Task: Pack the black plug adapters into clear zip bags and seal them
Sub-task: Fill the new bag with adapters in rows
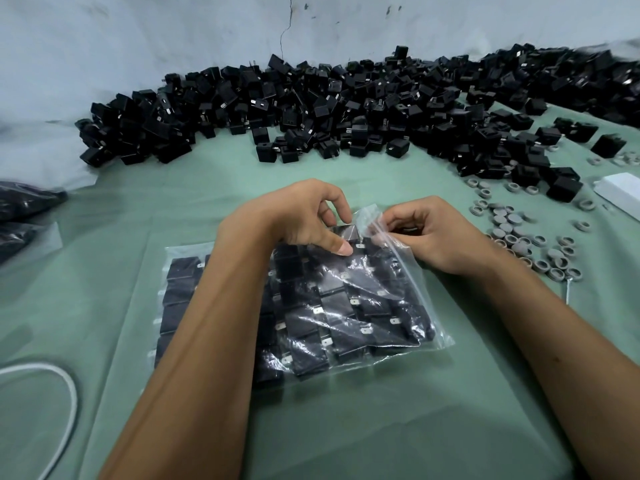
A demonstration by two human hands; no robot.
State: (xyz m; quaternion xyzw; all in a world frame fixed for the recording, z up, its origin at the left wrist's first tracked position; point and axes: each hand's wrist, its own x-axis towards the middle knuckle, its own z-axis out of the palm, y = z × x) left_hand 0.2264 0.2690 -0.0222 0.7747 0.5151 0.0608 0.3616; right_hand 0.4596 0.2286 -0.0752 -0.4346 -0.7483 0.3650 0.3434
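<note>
A clear zip bag (363,306) lies on the green cloth (104,271), filled with several black plug adapters in rows. My left hand (304,216) presses one black adapter (348,232) at the bag's mouth, thumb on the plastic. My right hand (429,233) pinches the bag's open top edge just right of it. A second flat bag (180,292) of adapters lies under my left forearm, partly hidden. A long heap of loose black adapters (311,109) runs along the back.
Grey round caps (526,237) are scattered at the right. A white box (620,192) sits at the right edge. Dark filled bags (20,216) lie at the far left, a white cable (65,393) at the lower left. A pale wall rises behind the heap.
</note>
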